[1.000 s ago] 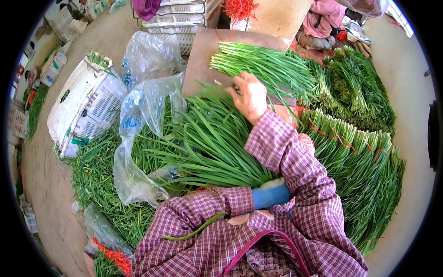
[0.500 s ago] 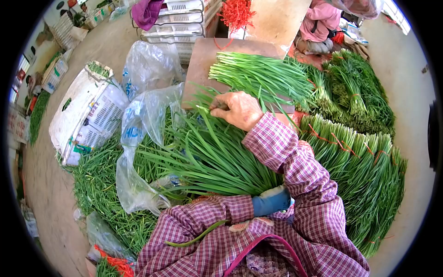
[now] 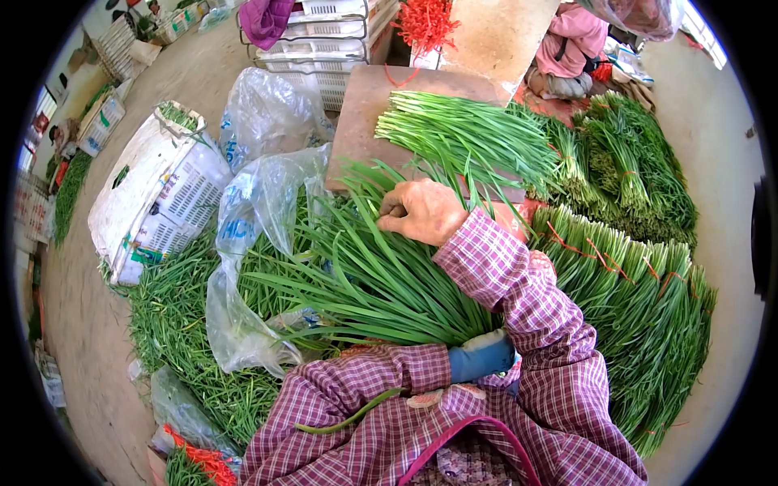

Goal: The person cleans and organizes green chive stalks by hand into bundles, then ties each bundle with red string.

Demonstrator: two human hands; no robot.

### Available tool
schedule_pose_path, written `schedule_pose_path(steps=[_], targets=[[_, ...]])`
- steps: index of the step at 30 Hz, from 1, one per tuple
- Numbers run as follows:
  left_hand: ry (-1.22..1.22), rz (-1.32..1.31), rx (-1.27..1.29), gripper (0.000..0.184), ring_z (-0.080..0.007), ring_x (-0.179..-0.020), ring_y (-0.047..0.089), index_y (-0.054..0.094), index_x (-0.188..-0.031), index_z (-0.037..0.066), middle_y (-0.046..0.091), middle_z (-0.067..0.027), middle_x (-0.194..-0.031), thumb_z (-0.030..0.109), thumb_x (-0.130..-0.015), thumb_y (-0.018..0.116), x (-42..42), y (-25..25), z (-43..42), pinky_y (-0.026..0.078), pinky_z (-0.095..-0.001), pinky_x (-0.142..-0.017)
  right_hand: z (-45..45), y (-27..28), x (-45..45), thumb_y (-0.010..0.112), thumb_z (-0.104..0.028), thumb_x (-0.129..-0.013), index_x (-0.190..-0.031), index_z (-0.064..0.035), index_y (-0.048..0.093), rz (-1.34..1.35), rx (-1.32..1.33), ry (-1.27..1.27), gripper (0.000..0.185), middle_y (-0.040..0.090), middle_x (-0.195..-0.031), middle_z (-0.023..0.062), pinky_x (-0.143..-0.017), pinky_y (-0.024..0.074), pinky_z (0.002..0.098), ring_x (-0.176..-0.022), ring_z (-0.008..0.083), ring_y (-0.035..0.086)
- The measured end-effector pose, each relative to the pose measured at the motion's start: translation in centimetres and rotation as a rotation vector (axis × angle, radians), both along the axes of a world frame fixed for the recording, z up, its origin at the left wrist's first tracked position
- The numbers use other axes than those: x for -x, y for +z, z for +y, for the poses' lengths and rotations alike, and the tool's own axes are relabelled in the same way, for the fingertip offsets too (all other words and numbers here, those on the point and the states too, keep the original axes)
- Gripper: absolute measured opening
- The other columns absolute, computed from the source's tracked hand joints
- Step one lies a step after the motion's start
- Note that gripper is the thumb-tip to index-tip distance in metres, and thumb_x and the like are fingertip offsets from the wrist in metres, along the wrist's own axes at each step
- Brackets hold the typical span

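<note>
My left hand, in a blue glove (image 3: 484,356), is low in front of my body, its fingers hidden. From it fans a loose bunch of garlic chives (image 3: 389,275), leaves pointing up and left. My bare right hand (image 3: 425,212) is above the bunch, thumb and fingers pinched together at the leaves. A pale stalk end shows beside its fingertips. Just beyond it, a neat pile of garlic chives (image 3: 462,134) lies on a brown board (image 3: 352,138), pale ends to the left. One loose leaf (image 3: 348,415) rests on my left sleeve.
Tied chive bundles (image 3: 624,300) stand to the right. Loose greens (image 3: 178,324), plastic bags (image 3: 243,259) and a white crate (image 3: 166,194) are on the left. Red ties (image 3: 425,28) hang beyond the board, near stacked crates (image 3: 324,49). A person in pink (image 3: 571,40) sits behind.
My right hand has moved slightly down and right, and the pale stalk end at its fingertips has come with it. The view has shifted a little; my left hand stays by the bunch.
</note>
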State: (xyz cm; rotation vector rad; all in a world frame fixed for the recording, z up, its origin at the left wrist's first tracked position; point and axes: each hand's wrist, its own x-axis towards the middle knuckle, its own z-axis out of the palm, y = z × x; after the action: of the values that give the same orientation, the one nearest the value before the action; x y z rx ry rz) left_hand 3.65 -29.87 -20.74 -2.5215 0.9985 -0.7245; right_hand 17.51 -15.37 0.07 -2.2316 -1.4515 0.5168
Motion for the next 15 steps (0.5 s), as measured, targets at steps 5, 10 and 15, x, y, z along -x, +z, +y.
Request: schedule_pose_path(steps=[5,10,15], targets=[[-0.054,0.27,0.075,0.032,-0.0198,-0.123,0.051,0.069,-0.112,0.013,0.059,-0.0006,-0.129,0.027,-0.09,0.051,-1.0,1.8,-1.4,0.031,-0.0343,-0.11,-0.2,-1.9,0.7,0.067,-0.022,-0.072,-0.074,-0.0074,0.069,-0.22,-0.273,0.009,0.015,0.066,-0.079,0.0109,-0.07,0.0518,0.0419,-0.08,0.0312,0.065],[-0.165,0.38,0.1,0.03,-0.0187,-0.123,0.051,0.069,-0.112,0.013,0.059,0.0001,-0.128,0.026,-0.09,0.053,-2.0,3.6,-1.3,0.031,-0.0326,-0.11,-0.2,-3.9,0.5,0.066,-0.017,-0.073,-0.072,-0.0057,0.058,-0.414,-0.514,-0.052,0.014,0.056,-0.076,0.0099,-0.063,0.0493,0.0428,-0.078,0.0301,0.061],[-0.281,0.414,0.03,0.029,-0.0176,-0.124,0.05,0.069,-0.111,0.013,0.06,0.0008,-0.127,0.025,-0.089,0.054,-2.5,4.7,-0.8,0.031,-0.0309,-0.111,1.3,-0.6,-0.4,0.068,-0.023,-0.08,-0.078,-0.0072,0.062,-0.442,-0.571,-0.139,0.017,0.057,-0.076,0.0073,-0.06,0.049,0.0402,-0.071,0.0284,0.06]])
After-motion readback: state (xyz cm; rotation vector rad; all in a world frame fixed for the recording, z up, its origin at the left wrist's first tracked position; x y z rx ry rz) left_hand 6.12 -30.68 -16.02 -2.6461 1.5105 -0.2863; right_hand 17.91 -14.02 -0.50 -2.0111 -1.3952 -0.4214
